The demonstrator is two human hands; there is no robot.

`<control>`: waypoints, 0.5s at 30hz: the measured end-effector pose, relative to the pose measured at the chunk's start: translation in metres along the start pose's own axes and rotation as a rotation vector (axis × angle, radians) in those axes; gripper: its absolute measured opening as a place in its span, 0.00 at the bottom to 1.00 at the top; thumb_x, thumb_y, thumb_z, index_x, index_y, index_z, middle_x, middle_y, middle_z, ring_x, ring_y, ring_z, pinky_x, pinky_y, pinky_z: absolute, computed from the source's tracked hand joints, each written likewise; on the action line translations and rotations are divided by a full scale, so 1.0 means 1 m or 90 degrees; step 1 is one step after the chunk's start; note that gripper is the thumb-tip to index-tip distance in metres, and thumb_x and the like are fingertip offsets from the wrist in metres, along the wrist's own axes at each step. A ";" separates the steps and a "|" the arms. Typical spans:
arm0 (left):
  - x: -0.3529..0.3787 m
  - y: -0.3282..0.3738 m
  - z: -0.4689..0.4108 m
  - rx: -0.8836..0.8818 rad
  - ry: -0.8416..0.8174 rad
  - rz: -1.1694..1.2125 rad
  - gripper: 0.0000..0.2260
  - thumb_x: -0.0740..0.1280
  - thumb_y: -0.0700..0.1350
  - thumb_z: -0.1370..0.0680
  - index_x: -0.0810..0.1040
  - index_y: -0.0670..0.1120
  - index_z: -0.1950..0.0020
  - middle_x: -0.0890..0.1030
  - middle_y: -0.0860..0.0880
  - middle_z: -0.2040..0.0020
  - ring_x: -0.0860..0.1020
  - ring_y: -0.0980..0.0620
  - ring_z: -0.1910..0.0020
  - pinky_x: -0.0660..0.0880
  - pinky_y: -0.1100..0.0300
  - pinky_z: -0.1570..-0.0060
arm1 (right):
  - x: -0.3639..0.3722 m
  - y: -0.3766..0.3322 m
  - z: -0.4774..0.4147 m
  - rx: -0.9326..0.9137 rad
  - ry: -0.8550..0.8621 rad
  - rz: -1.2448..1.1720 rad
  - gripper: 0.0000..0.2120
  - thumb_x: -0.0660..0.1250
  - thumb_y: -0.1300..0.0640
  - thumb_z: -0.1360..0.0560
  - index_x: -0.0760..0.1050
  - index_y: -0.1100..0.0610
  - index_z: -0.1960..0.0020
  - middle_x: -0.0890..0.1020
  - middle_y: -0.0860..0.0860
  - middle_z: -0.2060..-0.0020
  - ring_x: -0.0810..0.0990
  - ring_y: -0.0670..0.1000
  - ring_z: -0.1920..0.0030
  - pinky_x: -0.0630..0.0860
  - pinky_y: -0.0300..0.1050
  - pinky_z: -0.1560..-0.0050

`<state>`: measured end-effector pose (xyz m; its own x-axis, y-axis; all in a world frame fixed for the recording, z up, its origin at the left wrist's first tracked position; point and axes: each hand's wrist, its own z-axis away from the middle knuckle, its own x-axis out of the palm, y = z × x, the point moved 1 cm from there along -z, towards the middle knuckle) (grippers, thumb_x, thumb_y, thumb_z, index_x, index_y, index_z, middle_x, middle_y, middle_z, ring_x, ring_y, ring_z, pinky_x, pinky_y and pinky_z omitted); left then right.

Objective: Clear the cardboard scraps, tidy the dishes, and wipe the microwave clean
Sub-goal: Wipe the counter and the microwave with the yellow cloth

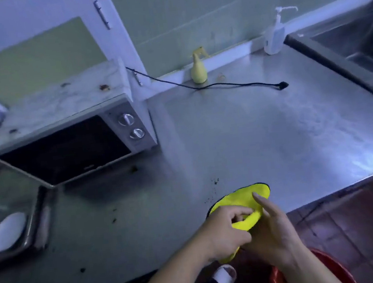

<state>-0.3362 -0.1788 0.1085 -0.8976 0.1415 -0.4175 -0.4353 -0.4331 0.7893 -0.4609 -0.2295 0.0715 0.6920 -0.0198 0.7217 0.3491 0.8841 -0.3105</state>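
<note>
Far left, cut off by the edge: metal tray (pixel 31 233) holding white oval dishes (pixel 7 230), blurred. Beside it, boxy microwave (pixel 69 132), stained top, dark glass door, two round knobs. Across the brushed steel counter (pixel 250 133), scattered dark crumbs. At the front edge, bright yellow cloth (pixel 242 199), soft, dark-trimmed, partly covered: left hand (pixel 226 233) pinching a fold, right hand (pixel 271 227) loose, index finger extended, grip unclear.

I see a brushed steel bench (pixel 262 136), dully glossy, speckled with dark crumbs near the microwave (pixel 71 132), whose casing looks metal. My soft yellow cloth (pixel 242 200) is matt.
</note>
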 end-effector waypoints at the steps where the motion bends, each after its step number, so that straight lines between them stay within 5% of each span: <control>1: -0.001 -0.007 0.012 -0.016 0.007 -0.014 0.25 0.69 0.38 0.30 0.79 0.54 0.34 0.69 0.59 0.62 0.71 0.66 0.64 0.65 0.72 0.62 | 0.001 0.009 0.001 0.038 -0.023 0.015 0.25 0.66 0.46 0.26 0.81 0.66 0.41 0.80 0.66 0.47 0.81 0.65 0.47 0.75 0.59 0.48; 5: -0.002 -0.033 0.059 -0.071 0.052 -0.005 0.24 0.68 0.38 0.28 0.79 0.58 0.35 0.68 0.58 0.59 0.69 0.59 0.64 0.67 0.64 0.61 | 0.006 0.039 -0.001 0.159 -0.052 0.054 0.29 0.70 0.49 0.32 0.80 0.69 0.40 0.78 0.65 0.46 0.79 0.64 0.47 0.69 0.56 0.45; 10: 0.011 -0.057 0.108 -0.101 0.139 0.049 0.27 0.68 0.38 0.29 0.77 0.59 0.32 0.69 0.59 0.57 0.67 0.63 0.69 0.64 0.71 0.67 | 0.025 0.069 -0.007 0.258 -0.031 0.119 0.27 0.62 0.48 0.22 0.76 0.69 0.34 0.78 0.69 0.38 0.77 0.67 0.35 0.67 0.65 0.31; 12: 0.012 -0.060 0.122 -0.084 0.130 0.150 0.26 0.70 0.37 0.27 0.78 0.57 0.32 0.71 0.59 0.56 0.69 0.63 0.66 0.67 0.71 0.61 | 0.027 0.074 -0.008 0.265 -0.023 0.142 0.26 0.59 0.48 0.20 0.75 0.69 0.35 0.79 0.70 0.40 0.80 0.70 0.42 0.70 0.68 0.37; 15: 0.002 -0.061 0.135 -0.038 0.108 0.326 0.18 0.70 0.39 0.25 0.81 0.53 0.38 0.78 0.53 0.56 0.75 0.53 0.56 0.70 0.56 0.49 | 0.031 0.065 -0.008 0.225 0.004 0.149 0.24 0.58 0.48 0.19 0.75 0.68 0.36 0.80 0.70 0.42 0.83 0.69 0.48 0.72 0.66 0.46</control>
<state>-0.3206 -0.0323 0.1207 -0.9680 -0.2446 -0.0569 0.0640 -0.4593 0.8860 -0.4118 -0.1760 0.0687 0.7306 0.1988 0.6532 -0.0552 0.9707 -0.2338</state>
